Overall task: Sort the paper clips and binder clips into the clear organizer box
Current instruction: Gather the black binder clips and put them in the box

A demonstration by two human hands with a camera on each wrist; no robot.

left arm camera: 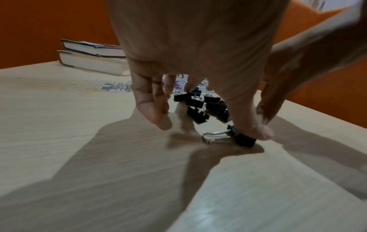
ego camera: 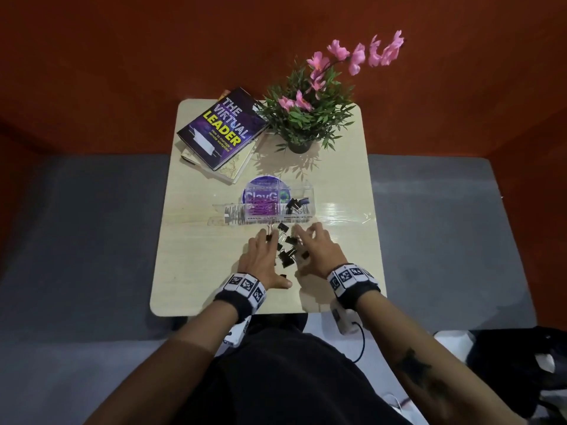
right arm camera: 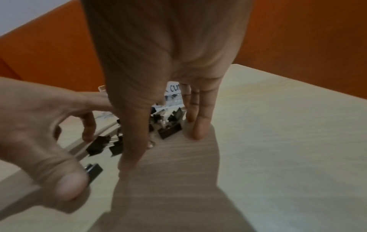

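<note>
A clear organizer box point(ego camera: 221, 210) stands mid-table, with purple paper clips point(ego camera: 262, 205) in its middle compartment and black binder clips point(ego camera: 296, 204) in the right one. Loose black binder clips point(ego camera: 287, 245) lie in a heap just in front of it. My left hand point(ego camera: 273, 257) and right hand point(ego camera: 306, 250) flank the heap, palms down and fingers spread. In the left wrist view my left thumb point(left arm camera: 256, 130) rests on one binder clip point(left arm camera: 228, 138) lying on the table. The right hand's fingertips point(right arm camera: 198, 131) touch the tabletop beside the clips point(right arm camera: 169, 131).
Two stacked books point(ego camera: 221, 130) lie at the back left, and a potted plant with pink flowers point(ego camera: 306, 118) stands at the back right. A round purple tin point(ego camera: 265, 187) sits behind the organizer. The small table point(ego camera: 190, 271) ends close behind my wrists.
</note>
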